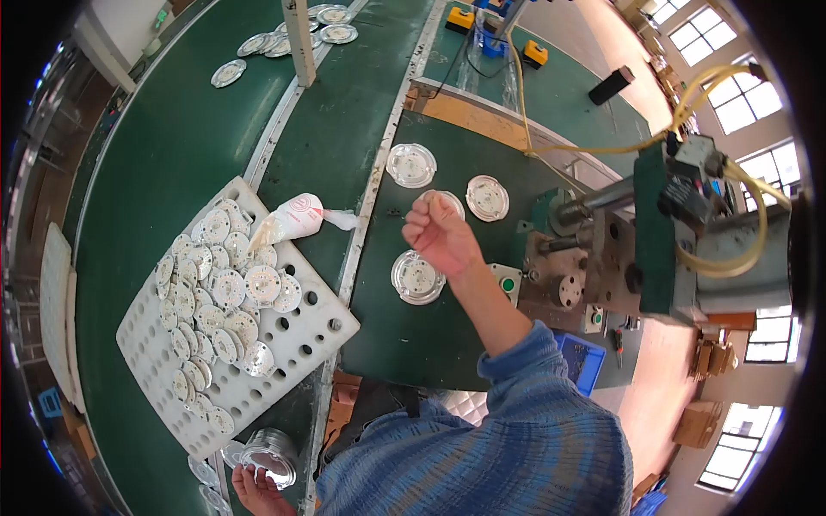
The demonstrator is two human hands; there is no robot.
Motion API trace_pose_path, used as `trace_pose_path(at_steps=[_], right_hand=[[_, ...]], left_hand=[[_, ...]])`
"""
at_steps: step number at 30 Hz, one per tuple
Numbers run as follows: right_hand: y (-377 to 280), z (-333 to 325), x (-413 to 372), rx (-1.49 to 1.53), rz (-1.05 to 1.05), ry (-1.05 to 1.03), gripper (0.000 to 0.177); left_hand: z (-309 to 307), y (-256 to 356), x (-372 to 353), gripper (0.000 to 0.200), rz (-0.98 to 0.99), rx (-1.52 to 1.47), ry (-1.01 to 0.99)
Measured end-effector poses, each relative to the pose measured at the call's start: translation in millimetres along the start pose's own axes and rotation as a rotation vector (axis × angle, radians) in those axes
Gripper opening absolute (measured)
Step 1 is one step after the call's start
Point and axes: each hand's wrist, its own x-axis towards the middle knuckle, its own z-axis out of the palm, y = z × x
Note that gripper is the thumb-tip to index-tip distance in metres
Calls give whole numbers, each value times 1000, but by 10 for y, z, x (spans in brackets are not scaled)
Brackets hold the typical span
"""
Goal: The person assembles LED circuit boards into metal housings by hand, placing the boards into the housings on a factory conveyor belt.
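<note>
My right hand (443, 234) is raised over the green bench with its fingers curled into a closed pinch. Whatever may be inside them is hidden. Below and partly behind it lies a silver round plate (457, 206). Other silver plates lie around it: one toward the front (418, 277), one at the back (411, 165) and one to the right (488, 199). At the lower left, my left hand (260, 492) has bent fingers on the edge of a round metal plate (277, 469) at the top of a shiny stack.
A white perforated board (301, 344) carries many white round circuit boards (228, 288) and a plastic bag (297, 217). A press machine (594, 249) with a green button (508, 284) stands at right, beside a blue bin (581, 363). More discs (275, 43) lie at the far left.
</note>
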Motion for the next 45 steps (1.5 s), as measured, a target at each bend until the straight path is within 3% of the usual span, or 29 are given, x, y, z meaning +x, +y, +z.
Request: trace_pose_path(at_steps=[2, 5, 9, 12, 25, 45], right_hand=[[162, 236, -233, 80, 40, -71, 10], [362, 471, -499, 142, 67, -143, 11], [571, 677, -790, 150, 95, -207, 12], [703, 800, -964, 129, 135, -224, 12], [1061, 1026, -1455, 107, 190, -247, 14], [1112, 1121, -1463, 41, 256, -305, 19]], left_hand=[[-47, -54, 63, 34, 178, 241, -17], [-126, -258, 116, 31, 296, 110, -62], [-140, -174, 20, 27, 214, -20, 11], [-230, -517, 164, 23, -132, -668, -6], [-437, -787, 227, 25, -114, -779, -80], [-347, -623, 225, 23, -130, -830, -52]])
